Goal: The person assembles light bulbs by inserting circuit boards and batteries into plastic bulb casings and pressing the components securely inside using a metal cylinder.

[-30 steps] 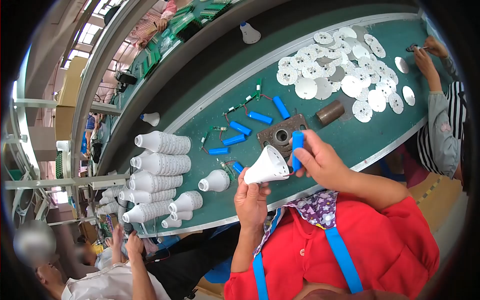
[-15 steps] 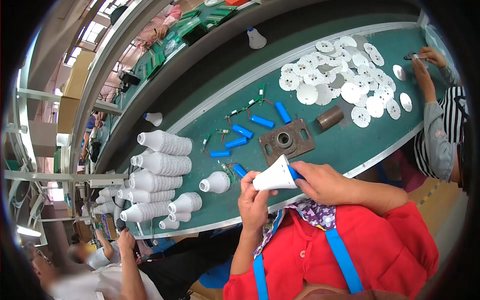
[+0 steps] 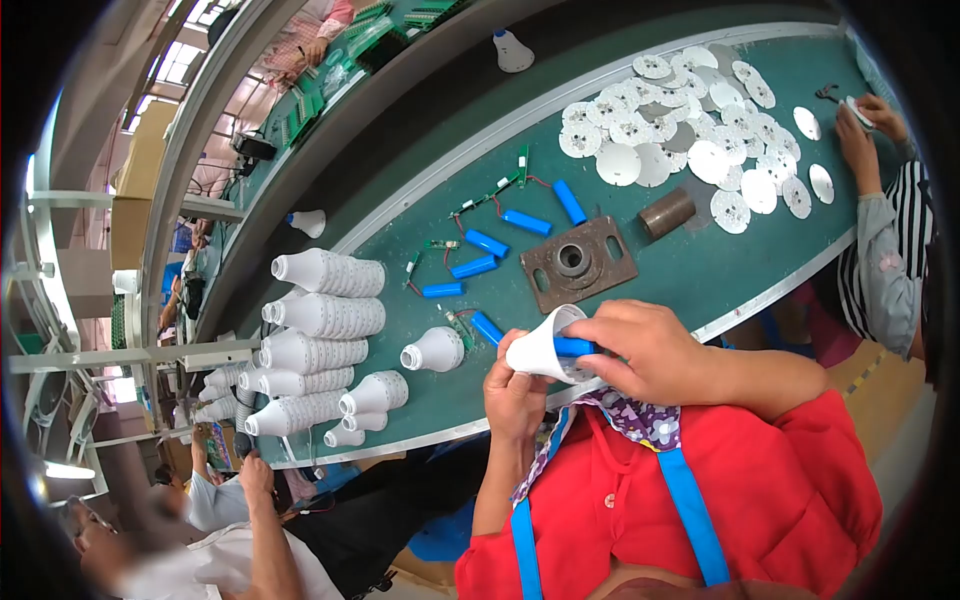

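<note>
My left hand [image 3: 515, 392] is closed round the narrow part of a white bulb housing [image 3: 535, 350], which lies tilted with its wide mouth towards my right. At that mouth my right hand [image 3: 645, 350] grips a blue cylindrical battery [image 3: 576, 347], part of which is inside the housing. Just beyond, a brown metal block with a round socket [image 3: 578, 265] rests on the green bench. Several blue batteries wired to small green circuit boards, one being this battery [image 3: 487, 327], lie left of the block. A single bulb housing [image 3: 437, 350] sits near my left hand.
Stacked white housings [image 3: 325, 315] stand at the left. A metal cylinder [image 3: 667, 213] lies beside the block, with a heap of white round discs [image 3: 690, 130] beyond. A co-worker's hands [image 3: 865, 130] hold a disc at far right; another person's arm [image 3: 262, 510] is at lower left.
The housing's wide mouth has turned more into view, showing the battery at its opening. My right hand has shifted slightly right. The co-worker's hands at far right have moved.
</note>
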A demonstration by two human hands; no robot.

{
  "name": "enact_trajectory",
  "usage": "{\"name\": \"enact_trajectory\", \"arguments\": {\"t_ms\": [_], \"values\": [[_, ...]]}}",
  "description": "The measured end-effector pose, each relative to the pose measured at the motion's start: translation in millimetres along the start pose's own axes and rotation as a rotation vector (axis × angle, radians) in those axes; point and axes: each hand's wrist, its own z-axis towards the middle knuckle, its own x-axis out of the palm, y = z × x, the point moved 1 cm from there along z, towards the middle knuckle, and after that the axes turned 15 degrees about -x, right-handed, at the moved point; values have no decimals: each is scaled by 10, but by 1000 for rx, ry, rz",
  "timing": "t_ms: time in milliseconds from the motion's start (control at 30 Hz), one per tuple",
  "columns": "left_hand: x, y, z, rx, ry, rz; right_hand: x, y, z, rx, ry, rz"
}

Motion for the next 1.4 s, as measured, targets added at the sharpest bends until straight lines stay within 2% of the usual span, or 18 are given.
{"name": "enact_trajectory", "arguments": {"t_ms": [100, 233, 267, 367, 433, 533, 633, 733, 833, 1033, 1167, 1267, 1400], "values": [[-27, 14, 20, -4, 59, -78, -1, 54, 69, -80, 1, -57], [-70, 8, -18, -73, 0, -107, 49, 37, 92, -146, -44, -153], [-45, 5, -25, -62, -53, -88, 58, 28, 90, -156, -34, -162], [-150, 53, -22, -31, -21, -109, 64, 9, 83, -185, -14, -201], [-170, 64, -26, -36, -98, -107, 66, 12, 80, -203, -19, -231], [0, 53, -22, -20, -171, -115, 77, -6, 83, -245, -50, -287], [86, 35, 7, -41, -147, -184, 91, -57, 93, -284, -86, -290], [152, 6, 40, 6, -146, -25, 60, -88, 108, -299, -60, -302], [32, 63, 49, -24, -203, 16, 31, -92, 107, -293, -38, -310], [-22, 74, 59, -71, -157, 71, 9, -137, 34, -282, -66, -317], [-209, 202, 78, -56, -50, -73, -14, -119, 22, -285, -22, -321], [2, 111, 86, -81, -167, 48, 2, -103, 34, -282, 2, -336], [-64, 181, 101, -182, -147, -104, -42, -48, 59, -246, 81, -359]]}}
